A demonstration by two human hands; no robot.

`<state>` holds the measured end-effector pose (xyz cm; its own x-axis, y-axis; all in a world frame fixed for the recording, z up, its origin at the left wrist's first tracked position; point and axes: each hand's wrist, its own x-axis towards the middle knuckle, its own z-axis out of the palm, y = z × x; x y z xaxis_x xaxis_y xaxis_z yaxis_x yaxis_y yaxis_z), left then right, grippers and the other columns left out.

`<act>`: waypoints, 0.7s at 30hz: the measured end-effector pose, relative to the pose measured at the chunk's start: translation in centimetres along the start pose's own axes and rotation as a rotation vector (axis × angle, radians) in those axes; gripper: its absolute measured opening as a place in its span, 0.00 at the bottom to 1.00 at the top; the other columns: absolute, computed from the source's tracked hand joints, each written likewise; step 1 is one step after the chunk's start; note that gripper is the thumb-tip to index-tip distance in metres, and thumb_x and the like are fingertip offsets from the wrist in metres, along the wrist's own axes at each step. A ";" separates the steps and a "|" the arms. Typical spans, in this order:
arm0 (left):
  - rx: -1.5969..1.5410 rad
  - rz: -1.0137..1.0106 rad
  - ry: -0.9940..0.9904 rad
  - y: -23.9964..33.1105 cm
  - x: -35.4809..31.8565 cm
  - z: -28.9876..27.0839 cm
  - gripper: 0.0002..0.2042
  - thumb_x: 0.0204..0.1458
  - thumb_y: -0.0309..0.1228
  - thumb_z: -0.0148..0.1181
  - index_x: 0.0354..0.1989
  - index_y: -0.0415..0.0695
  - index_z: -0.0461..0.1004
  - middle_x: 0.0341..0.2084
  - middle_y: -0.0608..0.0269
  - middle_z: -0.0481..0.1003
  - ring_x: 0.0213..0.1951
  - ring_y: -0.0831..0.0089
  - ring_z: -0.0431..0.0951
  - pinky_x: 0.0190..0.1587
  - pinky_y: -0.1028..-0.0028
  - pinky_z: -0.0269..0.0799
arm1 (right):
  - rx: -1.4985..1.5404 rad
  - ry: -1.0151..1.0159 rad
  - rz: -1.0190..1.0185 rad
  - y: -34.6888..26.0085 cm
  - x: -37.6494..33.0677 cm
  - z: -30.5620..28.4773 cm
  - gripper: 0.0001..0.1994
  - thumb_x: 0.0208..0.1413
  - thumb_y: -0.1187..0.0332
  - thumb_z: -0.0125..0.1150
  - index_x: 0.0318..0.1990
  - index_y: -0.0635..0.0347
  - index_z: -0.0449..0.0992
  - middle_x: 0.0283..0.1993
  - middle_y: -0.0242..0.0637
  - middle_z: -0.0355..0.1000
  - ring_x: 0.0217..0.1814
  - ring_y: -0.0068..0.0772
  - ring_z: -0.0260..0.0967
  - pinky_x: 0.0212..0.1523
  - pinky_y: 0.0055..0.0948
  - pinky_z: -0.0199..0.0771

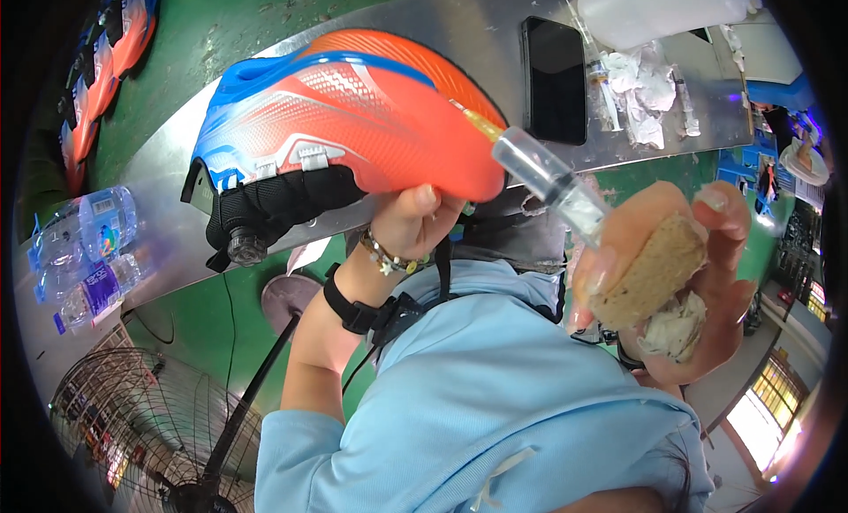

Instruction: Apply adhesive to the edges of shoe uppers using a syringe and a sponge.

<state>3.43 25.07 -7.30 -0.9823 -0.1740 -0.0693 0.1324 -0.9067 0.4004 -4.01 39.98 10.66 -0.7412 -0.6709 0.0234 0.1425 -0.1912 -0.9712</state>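
My left hand [413,220] grips an orange, blue and silver shoe [389,129] from below at its toe end, thumb against the edge. The shoe lies tilted above the metal table, its black part and a round dark knob facing me. In my right hand [720,248] are a clear syringe [552,182] with a yellow needle hub, a tan rough block [652,270] and a wad of whitish crumpled material [674,328]. The needle points left, over the toe end of the shoe; whether its tip touches cannot be made out.
A black phone [555,80] lies right of the shoe, beside crumpled tissue [640,89] and a white container [667,10]. Plastic bottles [88,239] lie on the left of the table [159,208]. A fan [150,425] stands lower left; similar shoes [104,67] line the upper left.
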 end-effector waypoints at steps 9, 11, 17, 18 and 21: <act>-0.283 0.108 -0.065 -0.5 3.5 2.0 0.23 0.48 0.22 0.58 0.53 0.45 0.62 0.50 0.62 0.68 0.55 0.68 0.67 0.59 0.65 0.61 | -0.141 -0.042 -0.138 0.2 -0.2 -1.2 0.22 0.61 0.49 0.36 0.56 0.52 0.56 0.33 0.50 0.62 0.19 0.38 0.63 0.19 0.32 0.69; -0.287 0.119 -0.081 -0.6 3.9 2.1 0.22 0.49 0.21 0.57 0.53 0.45 0.62 0.50 0.62 0.68 0.55 0.68 0.67 0.60 0.65 0.61 | -0.158 -0.054 -0.167 0.5 0.0 -1.3 0.22 0.61 0.50 0.35 0.56 0.54 0.56 0.34 0.51 0.62 0.19 0.38 0.63 0.19 0.31 0.69; -0.288 0.165 -0.062 -0.4 5.6 2.9 0.20 0.50 0.22 0.55 0.53 0.45 0.62 0.50 0.63 0.68 0.54 0.70 0.67 0.60 0.67 0.62 | -0.233 0.028 -0.183 0.7 0.3 -1.0 0.24 0.61 0.50 0.32 0.54 0.58 0.57 0.36 0.50 0.63 0.24 0.37 0.65 0.22 0.30 0.70; -0.270 0.185 -0.051 -0.4 5.8 3.0 0.19 0.50 0.22 0.55 0.52 0.45 0.63 0.50 0.63 0.68 0.54 0.70 0.67 0.60 0.67 0.62 | -0.231 0.029 -0.184 0.9 0.3 -0.7 0.24 0.61 0.50 0.32 0.54 0.58 0.57 0.36 0.50 0.63 0.24 0.37 0.65 0.22 0.30 0.70; -0.248 0.222 0.009 -0.3 6.2 4.0 0.18 0.51 0.22 0.54 0.51 0.45 0.64 0.49 0.64 0.69 0.53 0.71 0.68 0.59 0.68 0.63 | -0.203 0.108 -0.155 1.7 0.3 -0.6 0.26 0.59 0.46 0.34 0.53 0.59 0.58 0.37 0.49 0.63 0.26 0.37 0.66 0.23 0.31 0.71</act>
<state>-3.22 25.76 -4.22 -0.9249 -0.3800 -0.0135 0.3722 -0.9120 0.1725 -4.34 39.89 8.89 -0.8113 -0.5621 0.1610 -0.1050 -0.1308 -0.9858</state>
